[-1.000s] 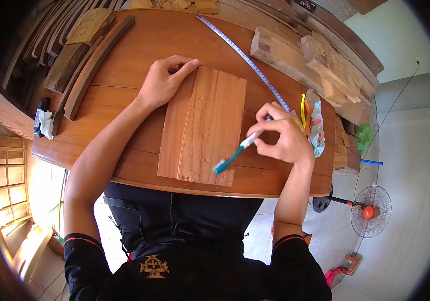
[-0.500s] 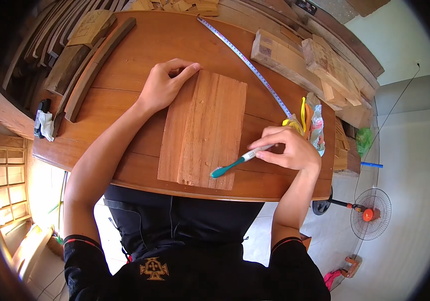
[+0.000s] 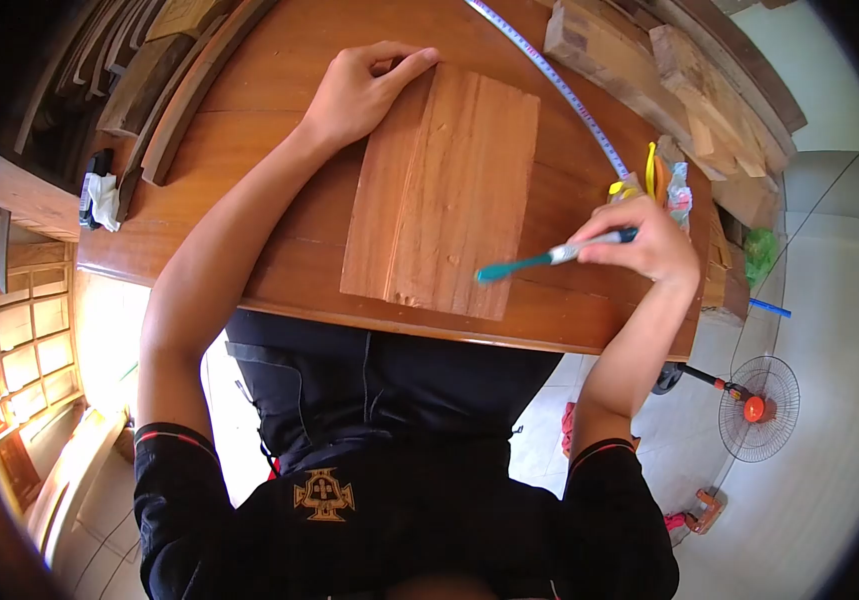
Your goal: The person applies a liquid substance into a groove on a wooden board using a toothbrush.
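A rectangular wooden block (image 3: 449, 190) lies on the brown wooden table (image 3: 249, 140), its near end close to the table's front edge. A seam runs lengthwise along its top, with a few small marks in the wood. My left hand (image 3: 364, 95) is curled at the block's far left corner, the thumb laid along its top edge. Between the fingers and thumb of my right hand (image 3: 644, 240) is a toothbrush (image 3: 524, 267) with a green and white handle. Its head points left, over the near right part of the block.
An extended tape measure (image 3: 559, 85) runs across the table toward yellow-handled items (image 3: 651, 165) and a crumpled wrapper (image 3: 680, 190). Long curved wood strips (image 3: 194, 90) lie at the left, beside a black object with white tissue (image 3: 101, 200). Thick boards (image 3: 604, 50) line the far right. A fan (image 3: 757, 408) stands on the floor.
The camera view has shifted, so the table appears higher and further right. My right hand has moved the toothbrush slightly up along the block; my left hand keeps its place at the corner.
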A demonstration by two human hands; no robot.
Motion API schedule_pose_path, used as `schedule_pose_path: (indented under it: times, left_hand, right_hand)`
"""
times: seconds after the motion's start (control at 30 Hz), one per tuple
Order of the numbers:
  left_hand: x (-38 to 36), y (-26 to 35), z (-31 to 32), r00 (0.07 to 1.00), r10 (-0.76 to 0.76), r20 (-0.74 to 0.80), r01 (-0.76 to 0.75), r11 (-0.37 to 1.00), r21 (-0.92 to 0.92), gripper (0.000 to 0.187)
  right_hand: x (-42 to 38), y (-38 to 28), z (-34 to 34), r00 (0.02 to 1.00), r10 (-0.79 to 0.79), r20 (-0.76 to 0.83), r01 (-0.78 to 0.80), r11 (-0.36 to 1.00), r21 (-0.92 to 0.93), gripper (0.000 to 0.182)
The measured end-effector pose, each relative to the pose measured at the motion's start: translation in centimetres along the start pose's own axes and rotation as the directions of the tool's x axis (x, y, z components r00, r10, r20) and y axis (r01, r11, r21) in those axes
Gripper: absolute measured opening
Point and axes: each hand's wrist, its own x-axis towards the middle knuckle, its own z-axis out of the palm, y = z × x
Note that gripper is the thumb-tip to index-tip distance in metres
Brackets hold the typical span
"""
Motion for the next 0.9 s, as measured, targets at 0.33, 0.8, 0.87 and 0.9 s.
schedule_pose_path:
  times: [0.33, 0.8, 0.87, 0.9]
  left_hand:
    - [0.3, -0.9, 0.1, 1.0, 0.021, 0.0, -0.021, 0.999, -0.037, 0.045]
    - [0.3, -0.4, 0.1, 0.999, 0.036, 0.002, -0.036, 0.999, -0.02, 0.047]
    - [0.3, -0.3, 0.0, 0.999, 0.033, 0.001, -0.033, 0.999, -0.013, 0.048]
    - [0.3, -0.1, 0.0, 1.0, 0.019, 0.008, -0.019, 1.0, 0.007, 0.047]
  right_hand:
    - [0.2, -0.4, -0.3, 0.987, -0.02, 0.158, 0.021, 1.0, -0.009, 0.021]
    - [0.3, -0.2, 0.2, 1.0, -0.009, 0.018, 0.01, 1.0, -0.011, 0.02]
    - [1.2, -0.9, 0.8, 0.976, -0.05, 0.213, 0.047, 0.999, 0.021, 0.021]
    - [1.3, -1.4, 0.8, 0.971, -0.023, 0.24, 0.02, 1.0, 0.016, 0.022]
